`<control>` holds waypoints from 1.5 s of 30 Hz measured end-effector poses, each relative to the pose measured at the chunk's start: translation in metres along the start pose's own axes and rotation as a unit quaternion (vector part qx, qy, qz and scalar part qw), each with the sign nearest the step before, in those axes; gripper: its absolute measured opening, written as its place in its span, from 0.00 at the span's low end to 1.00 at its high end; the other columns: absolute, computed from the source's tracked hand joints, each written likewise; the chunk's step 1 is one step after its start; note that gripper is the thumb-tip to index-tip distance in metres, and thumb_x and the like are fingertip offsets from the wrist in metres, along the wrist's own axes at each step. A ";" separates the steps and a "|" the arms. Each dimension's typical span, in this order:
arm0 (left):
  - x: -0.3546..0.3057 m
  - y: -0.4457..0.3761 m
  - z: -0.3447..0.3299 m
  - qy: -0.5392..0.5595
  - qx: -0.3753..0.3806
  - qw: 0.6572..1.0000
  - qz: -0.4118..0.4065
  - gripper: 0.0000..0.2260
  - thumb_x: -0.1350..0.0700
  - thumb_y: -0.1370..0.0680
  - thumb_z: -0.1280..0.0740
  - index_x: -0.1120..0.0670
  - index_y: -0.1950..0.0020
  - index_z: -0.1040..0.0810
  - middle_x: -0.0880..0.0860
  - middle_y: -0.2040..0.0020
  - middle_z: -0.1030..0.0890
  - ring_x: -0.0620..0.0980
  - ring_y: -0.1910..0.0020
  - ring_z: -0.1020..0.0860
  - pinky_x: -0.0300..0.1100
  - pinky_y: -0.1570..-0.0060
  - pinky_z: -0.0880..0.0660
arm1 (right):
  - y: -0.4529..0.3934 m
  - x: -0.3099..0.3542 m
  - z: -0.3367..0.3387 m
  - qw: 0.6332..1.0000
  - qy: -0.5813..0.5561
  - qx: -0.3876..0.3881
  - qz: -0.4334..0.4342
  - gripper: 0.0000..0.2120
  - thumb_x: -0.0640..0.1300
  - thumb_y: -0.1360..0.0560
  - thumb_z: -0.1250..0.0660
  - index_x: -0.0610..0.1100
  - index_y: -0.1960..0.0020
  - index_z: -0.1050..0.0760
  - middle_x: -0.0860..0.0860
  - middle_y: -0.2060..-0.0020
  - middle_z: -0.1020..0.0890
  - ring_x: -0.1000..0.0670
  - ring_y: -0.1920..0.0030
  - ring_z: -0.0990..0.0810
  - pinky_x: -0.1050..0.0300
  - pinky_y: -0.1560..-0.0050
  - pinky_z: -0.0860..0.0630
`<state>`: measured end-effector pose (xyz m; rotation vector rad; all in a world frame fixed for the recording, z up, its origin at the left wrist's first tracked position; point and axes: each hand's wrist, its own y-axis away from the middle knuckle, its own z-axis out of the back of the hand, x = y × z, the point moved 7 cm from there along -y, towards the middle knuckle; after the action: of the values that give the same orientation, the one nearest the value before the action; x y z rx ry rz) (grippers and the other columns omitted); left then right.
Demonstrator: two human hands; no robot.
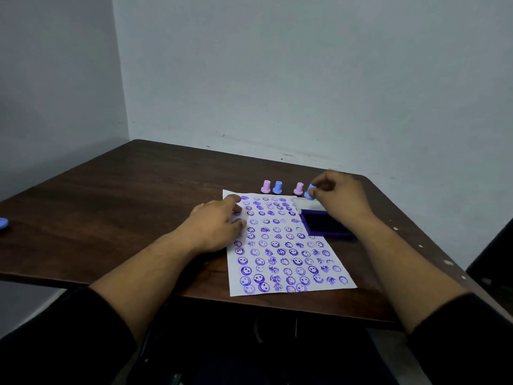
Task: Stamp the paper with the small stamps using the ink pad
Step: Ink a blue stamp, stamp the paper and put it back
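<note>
One blue stamp (310,191) in right-hand fingers (319,190).

Four small stamps in all: three stand upright in a row beyond the paper, namely a pink stamp (266,186), a blue stamp (277,187) and a second pink stamp (299,188), and one tilted blue stamp (309,191) is pinched in the right hand (337,196). One sheet of paper (283,243), covered in purple prints. One open ink pad (326,224). One blue object (4,224) at the table's far left edge. Two hands, the left hand (215,225) included.
</note>
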<state>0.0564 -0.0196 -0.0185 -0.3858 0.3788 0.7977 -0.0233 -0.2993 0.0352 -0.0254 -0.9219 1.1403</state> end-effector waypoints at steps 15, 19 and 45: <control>-0.004 0.003 0.003 -0.024 -0.007 1.000 0.015 0.27 0.46 0.20 0.33 0.47 0.23 0.36 0.43 0.30 0.23 0.49 0.30 0.28 0.50 0.31 0.32 | 0.051 -0.019 0.003 0.992 0.120 0.033 -0.001 0.06 0.54 0.25 0.22 0.54 0.55 0.17 0.56 0.54 0.11 0.49 0.52 0.15 0.48 0.51 0.19; -0.005 0.003 0.004 -0.027 -0.009 1.000 0.013 0.27 0.46 0.20 0.33 0.48 0.23 0.36 0.43 0.30 0.23 0.49 0.31 0.28 0.50 0.32 0.31 | 0.054 -0.018 0.004 0.991 0.134 0.026 0.003 0.06 0.56 0.24 0.23 0.56 0.54 0.17 0.57 0.52 0.12 0.51 0.52 0.17 0.53 0.54 0.23; -0.002 0.001 0.004 -0.027 -0.010 0.999 0.013 0.27 0.45 0.21 0.33 0.48 0.23 0.36 0.43 0.30 0.23 0.50 0.29 0.29 0.51 0.31 0.33 | 0.119 0.008 0.026 0.987 -0.157 0.001 -0.019 0.09 0.40 0.25 0.20 0.54 0.55 0.16 0.57 0.59 0.09 0.58 0.56 0.10 0.65 0.55 0.16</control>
<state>0.0548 -0.0181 -0.0138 -0.3775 0.3261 0.8363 -0.1296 -0.2493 0.0025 0.1774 -1.1962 1.1282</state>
